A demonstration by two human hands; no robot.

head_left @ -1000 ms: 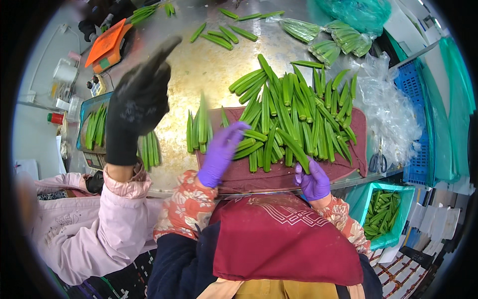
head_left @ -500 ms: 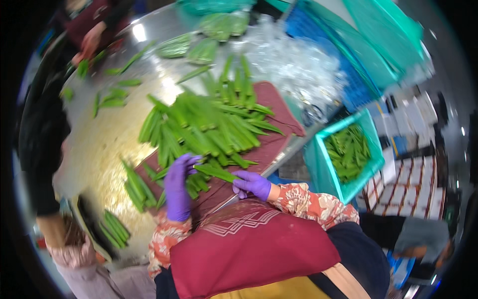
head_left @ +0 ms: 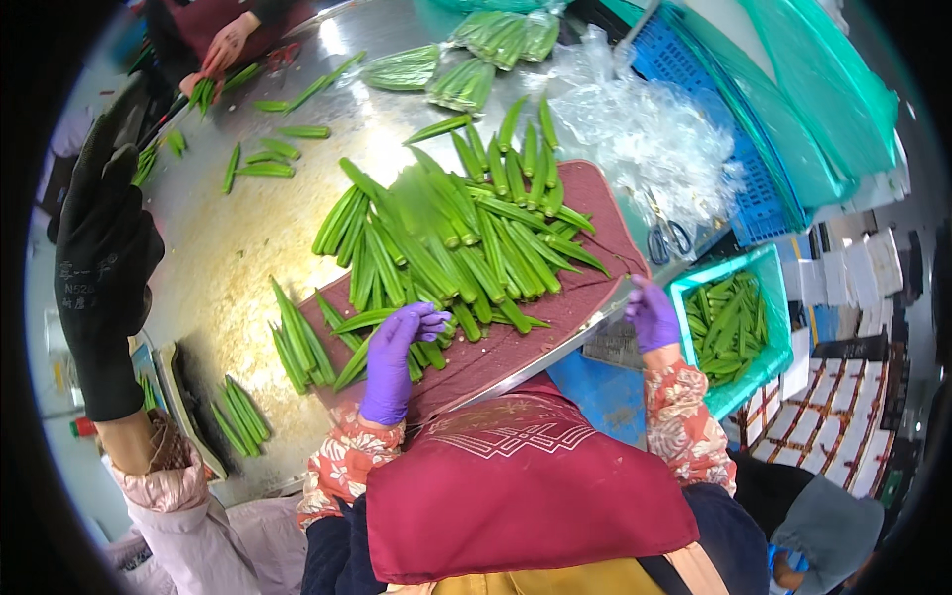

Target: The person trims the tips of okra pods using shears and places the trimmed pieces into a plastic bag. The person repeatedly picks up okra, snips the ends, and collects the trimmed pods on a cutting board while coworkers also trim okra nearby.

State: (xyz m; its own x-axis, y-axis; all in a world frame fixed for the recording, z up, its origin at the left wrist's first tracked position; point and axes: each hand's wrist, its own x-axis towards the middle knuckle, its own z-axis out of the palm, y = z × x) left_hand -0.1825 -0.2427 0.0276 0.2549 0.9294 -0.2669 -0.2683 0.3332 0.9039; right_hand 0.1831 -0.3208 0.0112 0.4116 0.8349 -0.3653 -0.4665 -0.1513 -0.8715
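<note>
A large pile of green okra pods [head_left: 446, 238] is spread over a maroon cloth [head_left: 595, 198] on the metal table. My left hand [head_left: 392, 362], in a purple glove, hovers at the pile's near edge. Its fingers are loosely bent and apart, with no pod visible in them. Farther right, my right hand [head_left: 653, 317], gloved alike, is raised beside the cloth's right corner, between the table edge and a green-lined crate of okra [head_left: 684, 297]. Its fingers are partly bent and nothing shows in them. A smaller okra bunch [head_left: 300, 342] lies left of my left hand.
Scissors [head_left: 666, 233] lie by clear plastic bags [head_left: 645, 129] at the right. Bagged okra [head_left: 402, 69] sits at the back. A co-worker's black-gloved hand [head_left: 104, 258] is raised at the left; another person's hands [head_left: 223, 50] hold okra at the far left.
The okra pod that was between my hands is no longer in them. My right hand has moved right, away from my left, toward the crate. The view has shifted.
</note>
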